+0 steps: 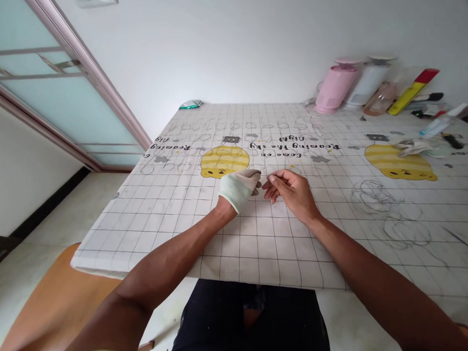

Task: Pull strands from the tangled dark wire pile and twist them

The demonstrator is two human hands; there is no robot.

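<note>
White checked cloth [254,249] covers the surface [169,245], and its printed grid could easily hide a fine strand. The left hand [239,190], in a pale glove, has its fingers [254,175] curled inward; the right hand [291,191] is bare, thumb bent close to the forefinger. The two nearly meet over the cloth. Whether either one grips anything cannot be told, because a thin strand would not show at this size.

If something is pinched there, it could slip, being too slight to hold well through glove fabric; a sharp end could also prick the bare right hand.

Beyond the hands, rows of thin rings [220,124] lie loose, so a tug on the cloth or a brushing wrist would jumble them. To the right, past the right arm [354,253], what looks like wire [375,194] lies in overlapping loops. Those could knot if one strand were pulled quickly, or catch on the arm if it swept outward.
</note>
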